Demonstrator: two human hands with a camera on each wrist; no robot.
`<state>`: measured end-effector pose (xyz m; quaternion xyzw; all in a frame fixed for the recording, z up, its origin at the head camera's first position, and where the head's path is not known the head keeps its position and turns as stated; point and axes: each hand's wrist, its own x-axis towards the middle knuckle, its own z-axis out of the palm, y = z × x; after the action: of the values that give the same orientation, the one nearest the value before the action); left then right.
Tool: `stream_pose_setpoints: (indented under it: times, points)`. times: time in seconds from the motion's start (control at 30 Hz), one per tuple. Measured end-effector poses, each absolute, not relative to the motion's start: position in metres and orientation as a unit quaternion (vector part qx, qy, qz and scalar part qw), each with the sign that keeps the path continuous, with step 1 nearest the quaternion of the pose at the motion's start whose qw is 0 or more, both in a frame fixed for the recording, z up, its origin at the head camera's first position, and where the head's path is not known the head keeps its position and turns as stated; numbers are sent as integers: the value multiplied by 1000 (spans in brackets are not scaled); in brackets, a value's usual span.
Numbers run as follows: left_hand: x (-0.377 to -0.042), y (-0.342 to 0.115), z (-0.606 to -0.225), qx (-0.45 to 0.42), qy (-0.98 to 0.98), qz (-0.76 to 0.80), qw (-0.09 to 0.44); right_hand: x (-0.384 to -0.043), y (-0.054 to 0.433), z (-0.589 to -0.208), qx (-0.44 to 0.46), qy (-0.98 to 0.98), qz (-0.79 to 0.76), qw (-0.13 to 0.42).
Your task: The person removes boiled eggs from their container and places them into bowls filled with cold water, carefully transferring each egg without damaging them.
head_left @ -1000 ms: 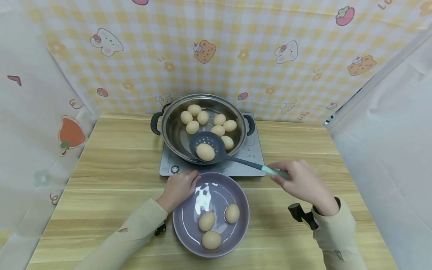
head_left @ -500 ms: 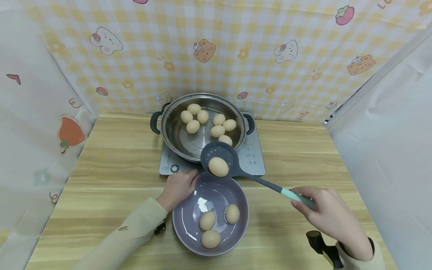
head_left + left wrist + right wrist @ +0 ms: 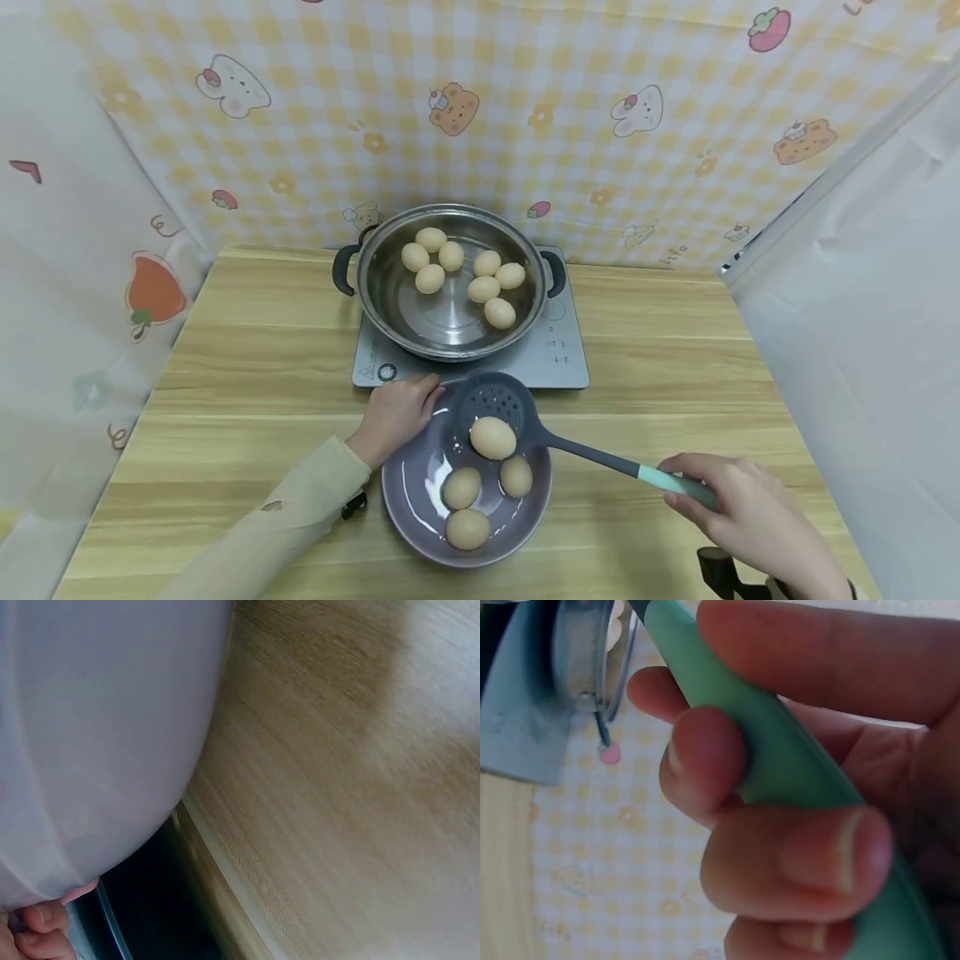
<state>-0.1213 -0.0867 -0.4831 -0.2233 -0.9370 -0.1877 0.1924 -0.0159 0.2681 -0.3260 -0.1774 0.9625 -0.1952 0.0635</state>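
My right hand (image 3: 750,508) grips the mint-green handle of a dark grey skimmer (image 3: 498,400); in the right wrist view the fingers curl round that handle (image 3: 780,750). The skimmer's perforated head is over the far part of a purple bowl (image 3: 408,508), with one egg (image 3: 492,438) at its near lip. Three other eggs lie in the bowl, among them a brown egg (image 3: 462,488). With my left hand (image 3: 397,412) I hold the bowl's far left rim; the left wrist view has its fingertips (image 3: 45,919) against the bowl's outer wall (image 3: 112,750).
Behind the bowl, a steel pot (image 3: 450,350) with black side handles stands on a flat induction cooktop (image 3: 566,333). Several eggs (image 3: 483,289) lie inside it in two groups. A checked cloth (image 3: 525,50) hangs behind the wooden table (image 3: 660,333).
The skimmer has come out of the pot with an egg and moved toward me over the bowl. My right hand has drawn back to the lower right; the left stays at the rim.
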Motion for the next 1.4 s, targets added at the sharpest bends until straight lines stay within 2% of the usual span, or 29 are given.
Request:
stream_pose_setpoints:
  times: [0.17,0.47,0.77,0.9,1.2,1.4]
  points:
    - [-122,-87,-482,-225,-935,-185,201,-18,269,-335,-182,964,-188,42]
    - [-122,-87,-482,-225,-935,-184,204,-27,268,-347,-183,966,-178,35]
    - [-123,-88,-482,-225,-935,-186,200,-29,265,-351,-171,971,-158,61]
    - [-123,-88,-482,-223,-937,-183,197,-29,264,-352,-174,971,-156,57]
    - [-121,-87,-483,-227,-936,-182,198,-27,265,-358,-177,973,-142,37]
    - [-121,-87,-484,-226,-936,-178,202,-26,265,-361,-195,970,-144,1]
